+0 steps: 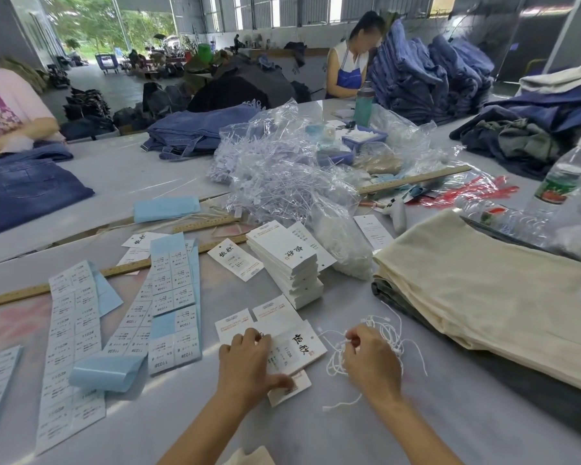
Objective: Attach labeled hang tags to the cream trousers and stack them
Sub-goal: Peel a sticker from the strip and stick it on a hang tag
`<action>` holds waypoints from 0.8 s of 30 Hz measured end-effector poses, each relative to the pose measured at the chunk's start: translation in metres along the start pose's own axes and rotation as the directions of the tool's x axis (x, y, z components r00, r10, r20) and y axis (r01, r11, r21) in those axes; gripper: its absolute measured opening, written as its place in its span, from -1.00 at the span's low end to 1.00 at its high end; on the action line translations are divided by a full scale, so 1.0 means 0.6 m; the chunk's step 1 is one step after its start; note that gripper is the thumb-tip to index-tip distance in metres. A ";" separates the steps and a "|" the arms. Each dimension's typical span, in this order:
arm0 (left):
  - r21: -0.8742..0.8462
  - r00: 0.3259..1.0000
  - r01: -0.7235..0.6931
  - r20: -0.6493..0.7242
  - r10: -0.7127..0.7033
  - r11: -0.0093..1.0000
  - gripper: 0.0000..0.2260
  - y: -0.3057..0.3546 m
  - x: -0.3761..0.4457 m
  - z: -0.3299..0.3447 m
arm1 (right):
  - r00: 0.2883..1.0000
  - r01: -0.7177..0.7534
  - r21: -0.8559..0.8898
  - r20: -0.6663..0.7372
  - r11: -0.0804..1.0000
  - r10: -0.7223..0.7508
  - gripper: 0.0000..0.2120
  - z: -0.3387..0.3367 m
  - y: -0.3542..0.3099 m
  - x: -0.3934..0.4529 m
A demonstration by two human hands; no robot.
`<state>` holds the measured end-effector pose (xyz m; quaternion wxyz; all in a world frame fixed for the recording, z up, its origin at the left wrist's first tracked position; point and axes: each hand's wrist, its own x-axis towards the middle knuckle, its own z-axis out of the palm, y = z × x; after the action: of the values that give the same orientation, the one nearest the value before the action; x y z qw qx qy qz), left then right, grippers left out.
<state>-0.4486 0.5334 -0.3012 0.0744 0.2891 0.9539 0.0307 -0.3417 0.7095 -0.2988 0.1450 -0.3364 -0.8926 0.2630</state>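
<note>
On the grey table, the left hand presses flat on white printed hang tags; the right hand pinches tangled white strings. Folded cream trousers lie stacked right, beside a white tag stack.

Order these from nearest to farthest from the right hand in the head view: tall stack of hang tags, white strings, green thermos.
1. white strings: under the right hand, touching its fingers.
2. tall stack of hang tags: mid-table, beyond the hand to its left.
3. green thermos: far across the table.
</note>
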 end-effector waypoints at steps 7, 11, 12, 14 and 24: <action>0.009 0.960 -0.025 -0.279 0.027 1.000 -0.49 0.016 -0.027 -0.028 | 0.999 0.045 -0.014 0.012 0.999 -0.045 -0.81 -0.003 0.003 0.011; -0.428 0.978 0.103 -0.123 -0.170 0.898 -0.74 0.009 -0.021 -0.035 | 0.985 0.162 -0.078 0.070 0.984 -0.157 -0.78 -0.003 -0.006 0.041; -0.567 0.972 0.148 -0.068 -0.225 0.810 -0.75 0.006 -0.018 -0.038 | 0.978 0.195 -0.103 0.096 0.975 -0.186 -0.77 -0.002 -0.010 0.051; -0.774 0.958 0.218 0.054 -0.280 0.594 -0.80 -0.001 -0.014 -0.051 | 0.956 0.269 -0.154 0.166 0.951 -0.243 -0.74 0.002 -0.016 0.068; -0.942 0.923 0.329 0.307 -0.233 0.063 -0.81 -0.053 -0.032 -0.079 | 0.939 0.209 -0.100 0.300 0.973 -0.171 -0.86 -0.006 -0.037 0.108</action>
<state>-0.4574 0.4957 -0.2553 0.2850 -0.0215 0.7274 0.6239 -0.3994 0.7404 -0.2781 0.0154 -0.2153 -0.9477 0.2351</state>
